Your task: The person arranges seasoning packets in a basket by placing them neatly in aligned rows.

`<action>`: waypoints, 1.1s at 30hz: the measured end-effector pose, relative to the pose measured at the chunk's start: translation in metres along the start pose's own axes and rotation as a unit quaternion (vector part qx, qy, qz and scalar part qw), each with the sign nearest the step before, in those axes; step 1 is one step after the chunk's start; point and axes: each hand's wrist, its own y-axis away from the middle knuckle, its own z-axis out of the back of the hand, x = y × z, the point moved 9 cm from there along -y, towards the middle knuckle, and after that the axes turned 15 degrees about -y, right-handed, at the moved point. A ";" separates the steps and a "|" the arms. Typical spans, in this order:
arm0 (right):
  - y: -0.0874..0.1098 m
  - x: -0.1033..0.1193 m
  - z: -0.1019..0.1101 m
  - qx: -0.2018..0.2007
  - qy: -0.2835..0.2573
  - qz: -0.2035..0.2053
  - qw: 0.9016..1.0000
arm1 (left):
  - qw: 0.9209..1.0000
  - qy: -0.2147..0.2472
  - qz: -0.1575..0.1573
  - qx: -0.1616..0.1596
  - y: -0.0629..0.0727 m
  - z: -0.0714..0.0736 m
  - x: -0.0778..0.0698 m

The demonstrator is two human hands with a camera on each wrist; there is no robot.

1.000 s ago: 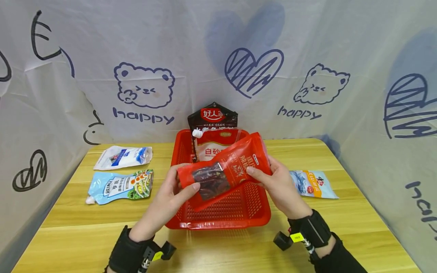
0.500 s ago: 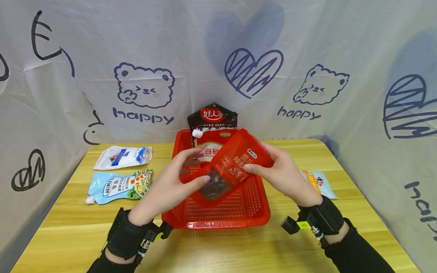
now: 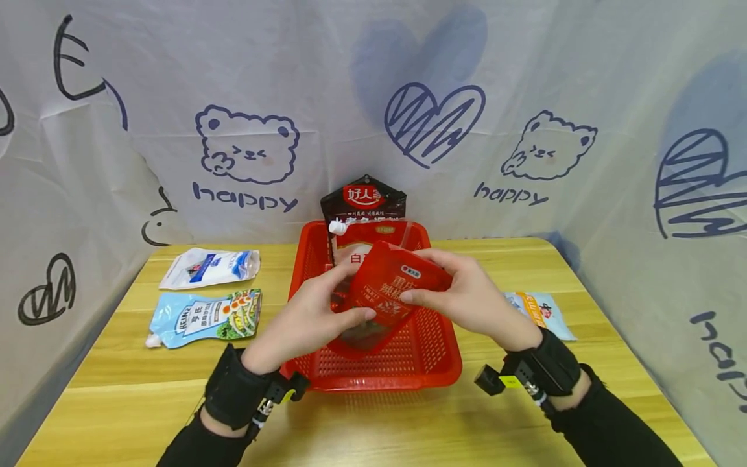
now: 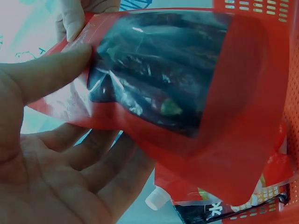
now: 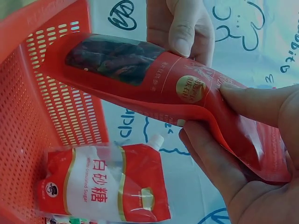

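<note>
A red bag of dried chilies (image 3: pixel 388 285) is held tilted above a red plastic basket (image 3: pixel 385 383), its lower end dipping toward the inside. My right hand (image 3: pixel 475 295) pinches the bag's upper end, thumb on the printed front and fingers behind. Lower down, my left hand (image 3: pixel 309 318) has its thumb across the front and its fingers behind the bag. Through the bag's clear window (image 4: pixel 154 70) the dark chilies show. A spouted pouch of white sugar (image 5: pixel 107 182) stands in the basket behind the bag, partly hidden by it, with a black seasoning pouch (image 3: pixel 364 198) behind that.
On the table's left lie a white and blue bag (image 3: pixel 213 268) and a light blue Heinz pouch (image 3: pixel 201 318). A blue and orange bag (image 3: pixel 543 313) lies on the right, partly behind my right wrist. A white cloth (image 3: pixel 350 97) with drawings hangs behind the table.
The bag of chilies has turned from lying nearly sideways to more upright and sits lower over the basket. My left hand came off its end and took hold again nearer the middle.
</note>
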 end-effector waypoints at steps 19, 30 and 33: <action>-0.009 0.010 -0.006 0.010 -0.030 0.062 0.998 | 0.994 0.101 0.025 -0.039 0.008 -0.012 0.021; -0.015 -0.009 -0.010 0.026 -0.043 0.013 0.999 | 0.995 0.068 0.066 -0.028 0.014 -0.022 0.035; -0.019 -0.010 -0.007 0.018 -0.051 0.019 0.998 | 0.994 0.060 0.077 -0.046 0.020 -0.017 0.039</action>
